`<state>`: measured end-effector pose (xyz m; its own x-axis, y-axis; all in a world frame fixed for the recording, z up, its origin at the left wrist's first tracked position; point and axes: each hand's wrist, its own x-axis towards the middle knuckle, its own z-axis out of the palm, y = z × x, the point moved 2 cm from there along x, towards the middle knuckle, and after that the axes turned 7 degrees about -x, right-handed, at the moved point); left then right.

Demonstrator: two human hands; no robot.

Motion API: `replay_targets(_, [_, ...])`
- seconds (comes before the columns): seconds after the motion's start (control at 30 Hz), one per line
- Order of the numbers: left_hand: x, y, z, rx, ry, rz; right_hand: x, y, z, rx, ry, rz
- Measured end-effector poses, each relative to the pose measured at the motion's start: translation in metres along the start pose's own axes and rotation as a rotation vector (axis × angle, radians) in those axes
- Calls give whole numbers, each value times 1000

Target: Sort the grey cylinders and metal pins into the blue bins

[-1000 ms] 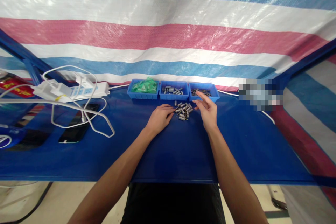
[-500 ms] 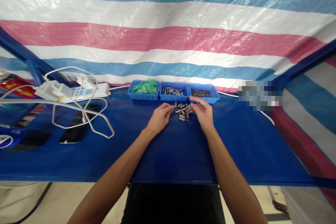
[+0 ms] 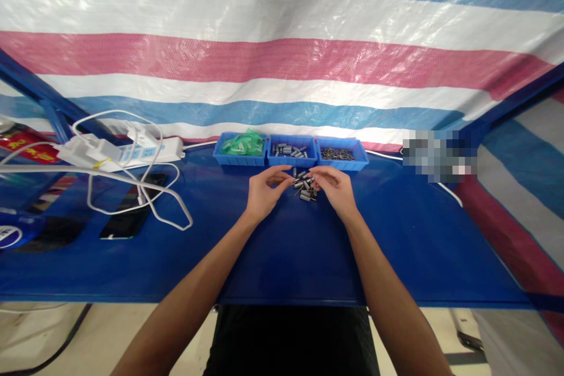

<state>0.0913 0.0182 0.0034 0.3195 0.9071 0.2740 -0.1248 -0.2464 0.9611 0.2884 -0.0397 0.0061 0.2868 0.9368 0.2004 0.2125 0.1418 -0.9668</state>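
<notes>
A small loose pile of grey metal cylinders [image 3: 305,194] and thin pins lies on the blue table between my hands. My left hand [image 3: 263,191] is at the pile's left edge, its index finger raised in an arc and the thumb bent in toward the other fingertips; whatever they pinch is too small to make out. From the right, my right hand [image 3: 337,188] reaches over the pile, thumb and index finger closed on a small grey cylinder. Just behind are a blue bin of grey cylinders [image 3: 291,160] and a blue bin of thin dark pins [image 3: 339,163].
A third blue bin [image 3: 240,160] holds green plastic bags [image 3: 247,142]. On the left lie a white power strip [image 3: 152,151], tangled white cables [image 3: 170,192] and a black phone [image 3: 127,214]. A striped plastic sheet [image 3: 282,61] hangs behind the table [image 3: 291,258].
My left hand's index finger has lifted and arched away from the thumb. My right hand has shifted left over the pile, its raised index finger now closed toward the thumb.
</notes>
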Motion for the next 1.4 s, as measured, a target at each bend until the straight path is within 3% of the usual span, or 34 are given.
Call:
replay_targets(0.27, [2, 3, 1, -42, 47, -20, -3, -6, 4, 0, -64, 17])
replay_targets(0.77, [7, -3, -3, -22, 67, 7, -3, -6, 3, -26, -67, 40])
replay_targets(1.03, [6, -4, -4, -142, 74, -65, -3, -4, 3, -25, -74, 34])
replay_targets(1.4, [2, 0, 0, -129, 60, -147, -6, -7, 7, 18, -182, 66])
